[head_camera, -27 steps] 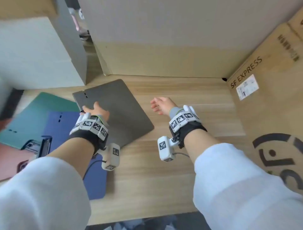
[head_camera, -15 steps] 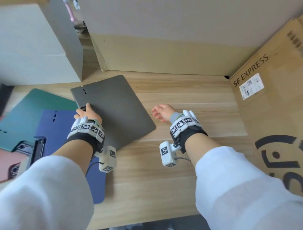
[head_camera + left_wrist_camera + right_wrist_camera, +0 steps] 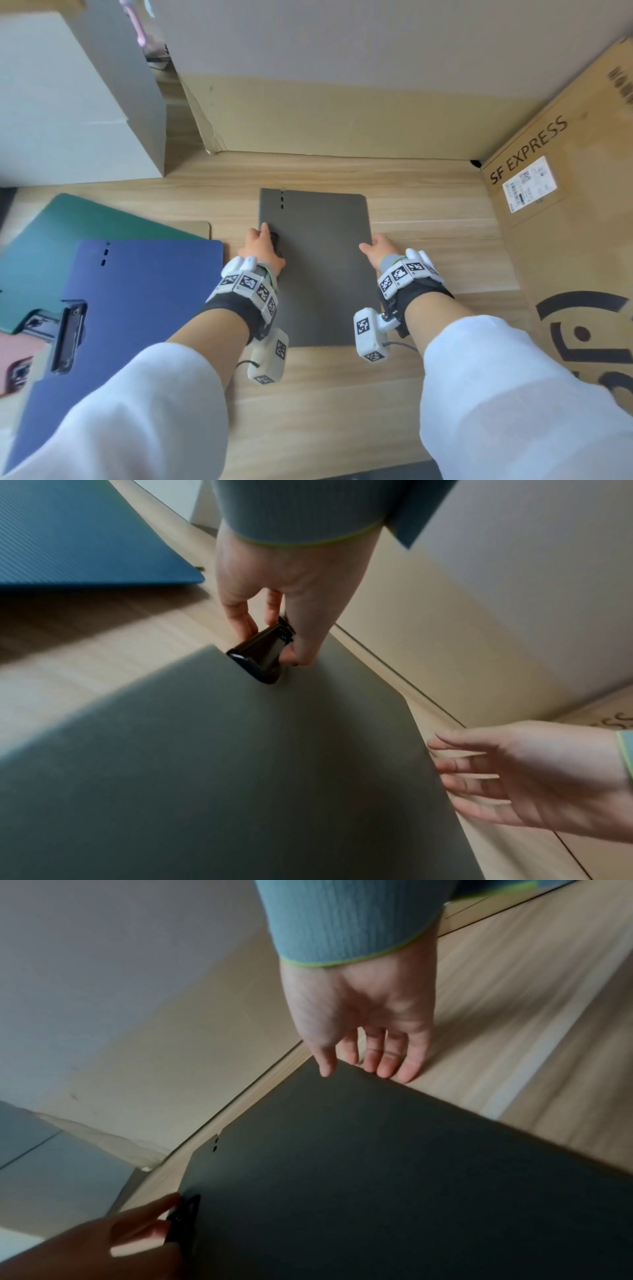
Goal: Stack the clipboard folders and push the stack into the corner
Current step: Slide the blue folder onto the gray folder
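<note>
Where the wooden desk (image 3: 428, 212) runs off at its left edge, a pink folder (image 3: 13, 353) peeks out, only partly seen. Green folder (image 3: 68, 233) overlaps it, flat along the left side. Blue folder (image 3: 137, 308) lies on top of the green one, its black clip (image 3: 68, 337) at the left end. White box (image 3: 68, 102) stands at the far left of the desk.

Grey folder (image 3: 318, 274) lies alone near the desk's middle, well short of the far right corner and apart from the blue folder. Left hand (image 3: 260, 250) sits at the grey folder's left edge, thumb and fingers (image 3: 240, 615) pinching its black clip (image 3: 263, 653). Right hand (image 3: 376, 250) is at the folder's right edge, fingers (image 3: 394, 1061) relaxed and nearly straight, tips touching the rim, gripping nothing.

Tall cardboard panel (image 3: 342, 120) backs the desk. Brown SF EXPRESS box (image 3: 565, 222) closes the right side, meeting the panel at the corner.
</note>
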